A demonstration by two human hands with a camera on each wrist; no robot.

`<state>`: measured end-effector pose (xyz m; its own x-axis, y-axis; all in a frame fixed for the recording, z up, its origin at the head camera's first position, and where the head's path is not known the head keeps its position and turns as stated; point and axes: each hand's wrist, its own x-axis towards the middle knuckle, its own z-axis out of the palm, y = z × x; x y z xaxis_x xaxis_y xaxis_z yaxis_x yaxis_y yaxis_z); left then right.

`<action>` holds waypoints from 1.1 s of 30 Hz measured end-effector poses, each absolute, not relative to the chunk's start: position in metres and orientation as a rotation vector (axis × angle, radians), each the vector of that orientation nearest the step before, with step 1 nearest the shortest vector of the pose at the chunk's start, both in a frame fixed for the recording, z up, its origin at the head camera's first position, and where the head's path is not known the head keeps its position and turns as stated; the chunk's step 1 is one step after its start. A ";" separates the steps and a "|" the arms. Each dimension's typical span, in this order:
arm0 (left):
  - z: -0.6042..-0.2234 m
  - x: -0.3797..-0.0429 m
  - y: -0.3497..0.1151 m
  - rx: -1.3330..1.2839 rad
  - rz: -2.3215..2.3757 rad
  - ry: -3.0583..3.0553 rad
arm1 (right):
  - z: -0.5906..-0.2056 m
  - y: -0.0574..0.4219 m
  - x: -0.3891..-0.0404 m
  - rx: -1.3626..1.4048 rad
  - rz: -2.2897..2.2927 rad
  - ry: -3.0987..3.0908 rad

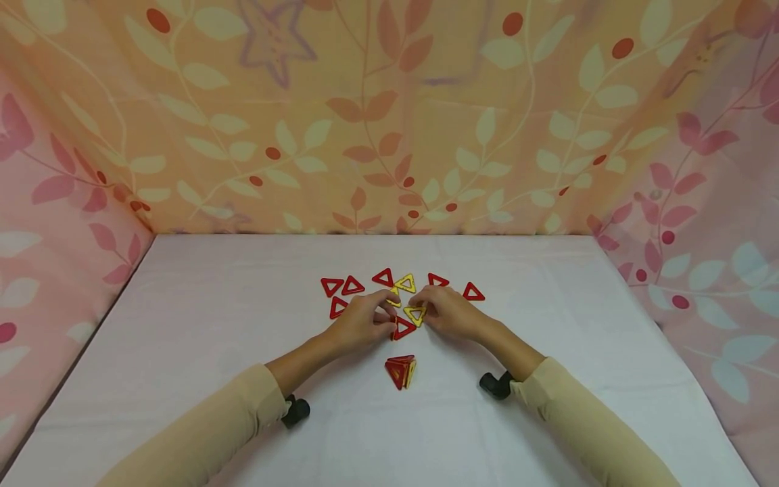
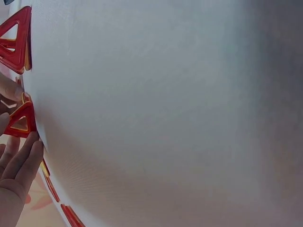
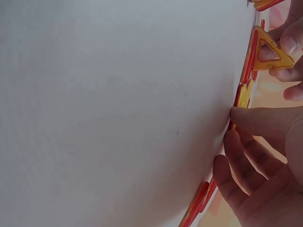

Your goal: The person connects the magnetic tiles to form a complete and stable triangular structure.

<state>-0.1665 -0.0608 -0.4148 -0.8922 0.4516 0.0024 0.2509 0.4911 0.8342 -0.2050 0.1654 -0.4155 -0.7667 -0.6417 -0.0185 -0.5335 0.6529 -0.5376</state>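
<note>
My left hand [image 1: 359, 326] pinches a red triangular tile [image 1: 404, 334] that stands tilted up from the table. In the left wrist view, this red tile [image 2: 29, 116] sits between the fingers with a yellow edge behind it. A yellow triangular tile [image 1: 416, 323] lies just right of it, and the thumb and fingertips of my right hand [image 1: 453, 312] pinch it low at the table. From the right wrist view, an orange-yellow tile [image 3: 279, 65] leans upright by the left fingers. Nearer me stands a small red and yellow pyramid [image 1: 398, 373] of such tiles.
Several loose red tiles [image 1: 352, 291] lie beyond and left of the left hand. Past the hands are another red tile [image 1: 389, 281] and yellow tiles [image 1: 412, 281]. More red tiles [image 1: 473, 297] lie at right. Patterned curtains [image 1: 365, 122] enclose the white-covered table [image 1: 213, 325].
</note>
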 end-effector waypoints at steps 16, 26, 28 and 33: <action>-0.416 -0.168 -0.060 0.620 1.358 2.509 | -0.415 0.165 -0.205 -0.959 -0.799 2.637; -0.416 -0.168 -0.060 0.610 1.354 2.500 | -0.418 0.162 -0.205 -0.887 -0.824 2.627; -0.416 -0.168 -0.060 0.599 1.355 2.500 | -0.418 0.161 -0.205 -0.874 -0.820 2.636; -0.415 -0.168 -0.060 0.592 1.336 2.516 | -0.417 0.159 -0.205 -0.876 -0.820 2.647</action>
<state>-0.1676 -0.0601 -0.4153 -0.8915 0.4528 -0.0147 0.2414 0.5023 0.8303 -0.2054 0.1589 -0.4174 -0.7932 -0.6073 -0.0444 -0.4759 0.6637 -0.5770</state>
